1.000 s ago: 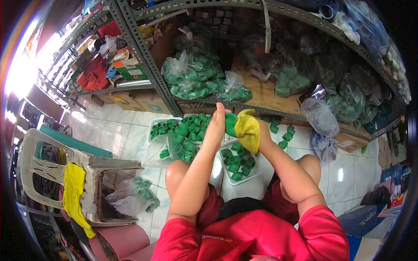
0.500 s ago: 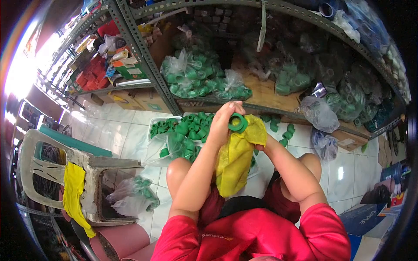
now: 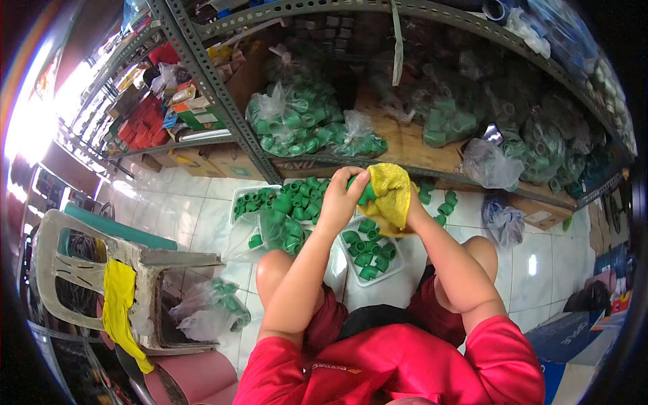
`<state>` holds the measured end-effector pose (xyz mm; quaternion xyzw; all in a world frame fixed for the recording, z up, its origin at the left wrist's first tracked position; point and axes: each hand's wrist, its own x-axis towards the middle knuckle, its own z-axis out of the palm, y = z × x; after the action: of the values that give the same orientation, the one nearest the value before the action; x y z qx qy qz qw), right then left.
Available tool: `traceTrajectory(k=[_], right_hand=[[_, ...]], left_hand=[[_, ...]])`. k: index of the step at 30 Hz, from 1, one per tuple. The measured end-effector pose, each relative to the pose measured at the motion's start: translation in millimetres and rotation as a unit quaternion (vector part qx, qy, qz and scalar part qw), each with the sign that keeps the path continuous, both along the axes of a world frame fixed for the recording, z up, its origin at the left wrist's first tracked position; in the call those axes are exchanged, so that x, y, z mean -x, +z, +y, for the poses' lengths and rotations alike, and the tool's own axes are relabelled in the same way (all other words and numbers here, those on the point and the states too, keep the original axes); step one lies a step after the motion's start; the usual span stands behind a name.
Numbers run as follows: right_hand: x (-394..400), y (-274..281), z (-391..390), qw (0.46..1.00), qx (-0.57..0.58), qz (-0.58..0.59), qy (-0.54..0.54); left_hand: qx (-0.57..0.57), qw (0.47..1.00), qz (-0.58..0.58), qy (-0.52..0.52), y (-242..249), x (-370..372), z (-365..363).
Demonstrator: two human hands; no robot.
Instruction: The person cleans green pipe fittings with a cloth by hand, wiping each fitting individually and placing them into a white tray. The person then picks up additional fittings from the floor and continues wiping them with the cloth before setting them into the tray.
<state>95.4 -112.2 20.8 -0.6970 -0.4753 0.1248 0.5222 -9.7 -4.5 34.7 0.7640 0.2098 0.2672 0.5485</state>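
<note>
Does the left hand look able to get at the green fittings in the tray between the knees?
Probably yes: the tray is close, its fittings largely uncovered, though the left hand would first have to release its green piece.

A storeroom, seemingly: metal shelving (image 3: 233, 118) (perforated uprights) holds bagged green fittings (image 3: 293, 118).

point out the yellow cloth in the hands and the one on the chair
Held yellow cloth (image 3: 391, 189): head view, upper middle of the cloth.
Draped yellow cloth (image 3: 119, 293): head view, middle of its hanging length.
</note>
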Motion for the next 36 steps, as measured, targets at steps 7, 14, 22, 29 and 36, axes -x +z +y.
traceTrajectory(k=[7, 14, 22, 29, 36], right_hand=[[-25.4, -14.1, -2.2, 0.954, -0.068, 0.281, 0.078], [-7.1, 3.0, -12.6, 0.829, -0.074, 0.54, 0.127], [9.9, -19.6, 8.0, 0.938, -0.148, 0.302, 0.081], [-1.9, -25.9, 8.1, 0.958, -0.162, 0.234, 0.036], [13.6, -1.1, 2.2, 0.984, -0.013, -0.175, -0.025]], left_hand=[[0.444, 0.869, -0.218, 0.019, -1.7, -1.1, 10.5], [0.564, 0.799, -0.208, 0.026, 3.4, 4.9, 17.8], [0.03, 0.995, -0.083, 0.049, -9.3, -2.4, -5.5], [-0.01, 0.994, -0.108, 0.031, 5.2, -3.2, -18.7], [0.394, 0.911, -0.121, -0.021, 10.6, 5.0, 1.2]])
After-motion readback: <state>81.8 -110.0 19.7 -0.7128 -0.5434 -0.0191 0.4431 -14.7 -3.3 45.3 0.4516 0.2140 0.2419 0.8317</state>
